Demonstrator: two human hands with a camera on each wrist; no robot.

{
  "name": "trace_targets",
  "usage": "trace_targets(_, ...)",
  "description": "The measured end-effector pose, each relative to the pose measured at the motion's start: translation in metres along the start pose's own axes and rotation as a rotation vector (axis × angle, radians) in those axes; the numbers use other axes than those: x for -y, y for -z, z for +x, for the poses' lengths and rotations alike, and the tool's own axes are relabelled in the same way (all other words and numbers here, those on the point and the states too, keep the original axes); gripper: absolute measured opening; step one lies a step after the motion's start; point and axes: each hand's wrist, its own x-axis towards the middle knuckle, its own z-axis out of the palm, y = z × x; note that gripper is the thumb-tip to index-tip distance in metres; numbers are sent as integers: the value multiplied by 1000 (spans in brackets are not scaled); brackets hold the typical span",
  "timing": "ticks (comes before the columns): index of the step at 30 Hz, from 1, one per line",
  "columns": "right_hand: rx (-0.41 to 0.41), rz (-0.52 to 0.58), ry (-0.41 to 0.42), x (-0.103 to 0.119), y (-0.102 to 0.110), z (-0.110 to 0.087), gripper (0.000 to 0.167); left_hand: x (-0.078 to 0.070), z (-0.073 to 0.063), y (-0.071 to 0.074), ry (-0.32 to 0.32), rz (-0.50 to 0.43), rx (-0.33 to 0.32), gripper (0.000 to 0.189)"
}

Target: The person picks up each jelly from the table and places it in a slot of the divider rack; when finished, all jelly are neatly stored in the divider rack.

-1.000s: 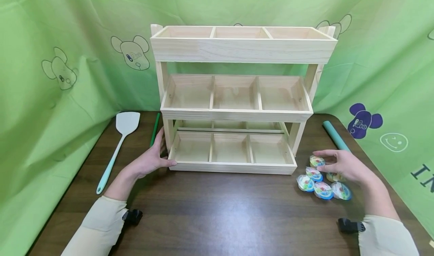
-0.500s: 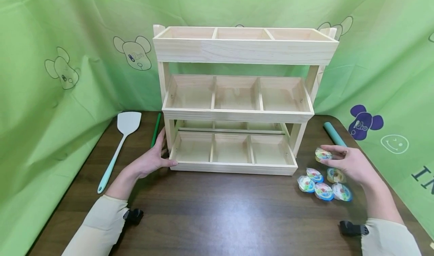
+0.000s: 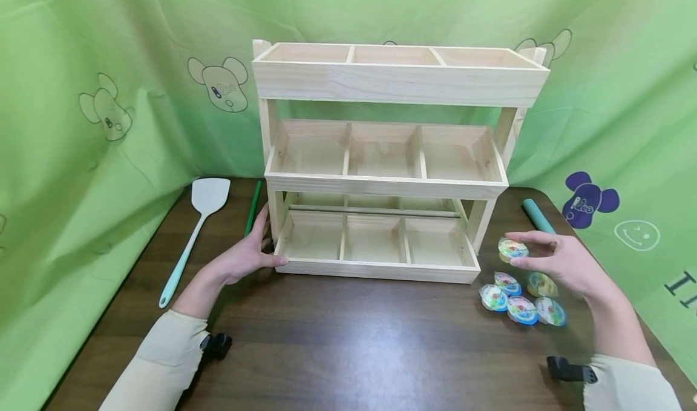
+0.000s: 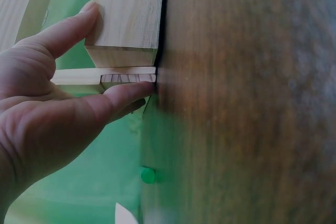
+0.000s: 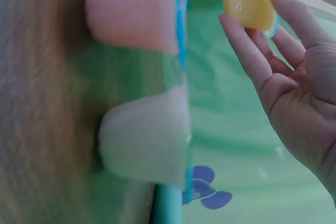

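A three-tier wooden rack (image 3: 376, 187) stands on the table, each tier split into three compartments. My left hand (image 3: 239, 259) grips the rack's lower left corner, thumb on the bottom tray's front and fingers against the leg (image 4: 126, 78). At the right, my right hand (image 3: 569, 263) pinches a jelly cup (image 3: 512, 250) between thumb and fingers, held up off the table. The right wrist view shows this cup as yellow (image 5: 249, 6). Several other jelly cups (image 3: 522, 309) lie in a cluster just in front of that hand; a pink one (image 5: 134, 11) and a whitish one (image 5: 147, 137) show close up.
A white spatula (image 3: 209, 196) with a pale blue handle lies at the left. Beside the rack is a thin green stick (image 3: 253, 208). A teal cylinder (image 3: 538, 216) lies behind my right hand. Green printed cloth (image 3: 136, 36) hangs around the table (image 3: 359, 350).
My right hand has lifted the jelly cup away from the others, first shifting slightly right, then back left toward the rack. The left hand keeps its hold on the rack. The head view shifted slightly.
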Motion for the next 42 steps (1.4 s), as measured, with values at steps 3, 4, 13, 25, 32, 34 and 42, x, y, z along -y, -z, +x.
trace_targets(3,17,24,44,9,-3,1,50,-1,0,0,1,2,-2,132)
trace_targets(4,23,32,64,12,-4,2,49,-1,0,0,2,2,-2,132)
trace_targets(13,100,136,188,47,-18,8,46,0,0,0,4,-13,2,132)
trace_targets(25,185,164,216,78,-48,28,43,-1,-1,0,14,5,1,131)
trace_targets(32,253,202,224,93,-69,42,46,-3,-2,0,15,7,3,130)
trace_targets(34,260,211,230,97,-74,45,47,-3,-2,0,15,5,3,130)
trace_targets(42,289,264,227,115,-97,60,48,-3,-1,-1,33,-11,-4,130)
